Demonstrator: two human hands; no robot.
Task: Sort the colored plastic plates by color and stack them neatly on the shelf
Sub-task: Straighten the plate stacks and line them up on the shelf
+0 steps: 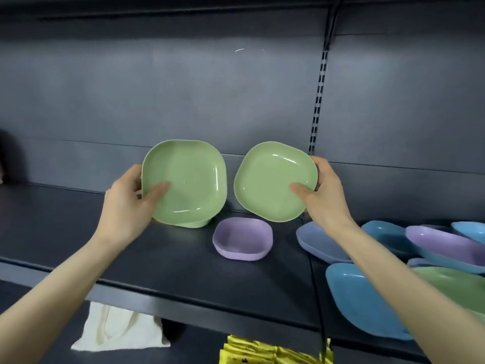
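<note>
Two green plates held up over the shelf point(183, 269)
Left hand point(128, 198) grips one green plate point(189, 179); right hand point(322, 195) pinches the other green plate point(270, 179); purple plate point(242, 237) lies below.

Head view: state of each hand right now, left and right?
Left hand: grips the left green plate by its rim, thumb inside.
Right hand: grips the right green plate by its rim, thumb inside.
</note>
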